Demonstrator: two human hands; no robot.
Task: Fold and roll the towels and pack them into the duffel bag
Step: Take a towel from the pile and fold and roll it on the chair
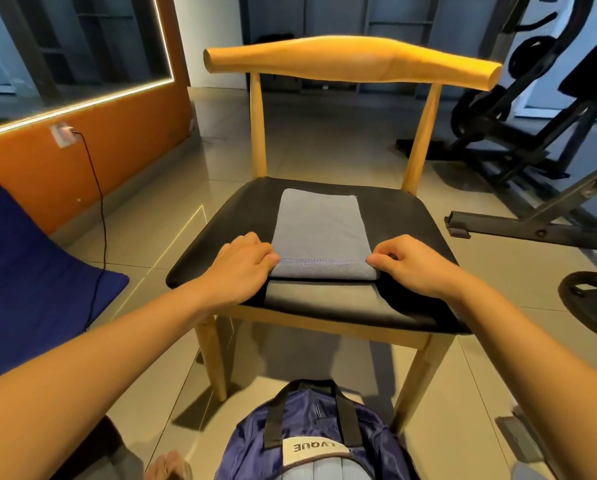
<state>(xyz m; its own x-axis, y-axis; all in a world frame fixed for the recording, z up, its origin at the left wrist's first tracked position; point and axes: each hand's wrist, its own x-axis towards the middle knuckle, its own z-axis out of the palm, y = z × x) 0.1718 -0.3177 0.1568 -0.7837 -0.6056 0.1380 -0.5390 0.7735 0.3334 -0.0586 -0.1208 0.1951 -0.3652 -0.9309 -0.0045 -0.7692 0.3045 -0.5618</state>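
Towel (316, 230) on chair (411, 230), bag (310, 441) on floor (324, 150).
The bag sits nearer you than the chair; a mat (30, 271) lies to your left, a bench (532, 230) right.

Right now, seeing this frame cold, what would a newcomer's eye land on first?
The grey towel, folded to a narrow strip, lies centred on the black seat of a wooden chair, its near end turned over as a first roll. The left hand and right hand pinch that rolled edge at its two corners. A blue duffel bag sits on the floor in front of the chair.
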